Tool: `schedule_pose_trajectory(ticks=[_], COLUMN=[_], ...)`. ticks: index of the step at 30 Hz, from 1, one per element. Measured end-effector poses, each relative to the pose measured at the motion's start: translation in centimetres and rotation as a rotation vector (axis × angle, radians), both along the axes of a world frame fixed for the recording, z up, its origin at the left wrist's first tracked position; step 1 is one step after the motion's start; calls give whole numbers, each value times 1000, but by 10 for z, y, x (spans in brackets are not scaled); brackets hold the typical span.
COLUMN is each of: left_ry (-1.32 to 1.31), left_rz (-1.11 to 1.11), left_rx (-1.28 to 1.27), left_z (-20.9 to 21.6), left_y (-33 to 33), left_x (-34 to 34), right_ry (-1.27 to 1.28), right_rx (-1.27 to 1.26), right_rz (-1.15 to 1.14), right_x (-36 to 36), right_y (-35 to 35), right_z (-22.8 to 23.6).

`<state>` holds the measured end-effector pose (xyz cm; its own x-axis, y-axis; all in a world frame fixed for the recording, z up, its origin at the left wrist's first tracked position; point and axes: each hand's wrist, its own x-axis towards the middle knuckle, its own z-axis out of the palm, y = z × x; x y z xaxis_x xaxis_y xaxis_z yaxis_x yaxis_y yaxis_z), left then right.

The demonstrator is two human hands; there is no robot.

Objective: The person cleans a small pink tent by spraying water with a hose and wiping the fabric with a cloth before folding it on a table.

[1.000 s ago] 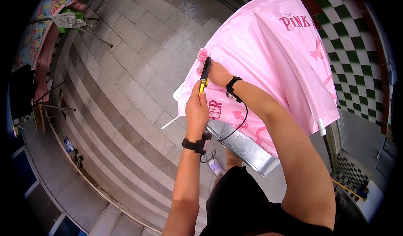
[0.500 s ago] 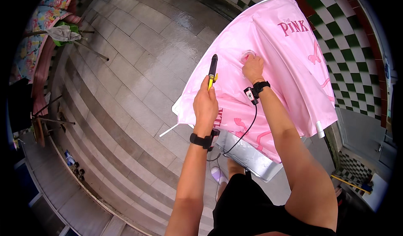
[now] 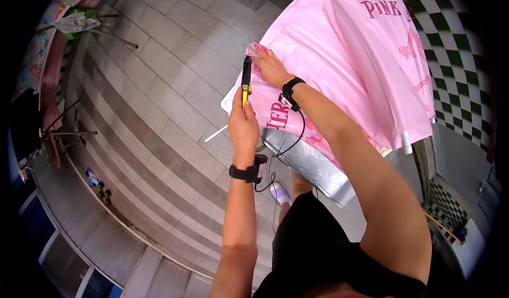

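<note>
Nearest, the left hand (image 3: 243,126) has its fingers wrapped round the yellow end of a rod (image 3: 246,74), likely stiff, light and best held there, its long axis running away from the body, black end foremost. Just beyond, the right hand's (image 3: 274,71) fingers pinch a pink wad (image 3: 252,49), probably soft, at the slick-looking pink sheet's (image 3: 328,54) left edge.

Far left of the grip and a little beyond it is a floral cloth (image 3: 40,49), with a grey rag (image 3: 78,22) against something green (image 3: 73,35) beside it. Paving (image 3: 175,54) spreads left of the grip. Well to its right are a checked wall (image 3: 450,49), a grey door (image 3: 461,157) and, nearer than the grip, a yellow pole (image 3: 442,225).
</note>
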<state>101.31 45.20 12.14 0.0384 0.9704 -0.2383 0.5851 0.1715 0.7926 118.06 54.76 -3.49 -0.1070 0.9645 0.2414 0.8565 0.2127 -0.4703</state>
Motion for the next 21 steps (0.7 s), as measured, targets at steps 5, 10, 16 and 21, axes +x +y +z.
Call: schedule_pose_trajectory(ticks=[5, 10, 16, 21], left_ry=[39, -43, -121, -38], left_rz=[-35, -99, -277, -366], left_rx=[-35, -95, -89, -65], left_z=[18, 33, 43, 55], left_y=[-25, -48, -70, -79], left_x=[-7, 5, 31, 46], right_ry=[19, -162, -262, -9], right_rx=[-71, -84, -310, -275], right_rz=[12, -276, -781, -925], right_x=[-29, 44, 117, 126], right_y=[-68, -132, -268, -287], right_z=[22, 50, 61, 74])
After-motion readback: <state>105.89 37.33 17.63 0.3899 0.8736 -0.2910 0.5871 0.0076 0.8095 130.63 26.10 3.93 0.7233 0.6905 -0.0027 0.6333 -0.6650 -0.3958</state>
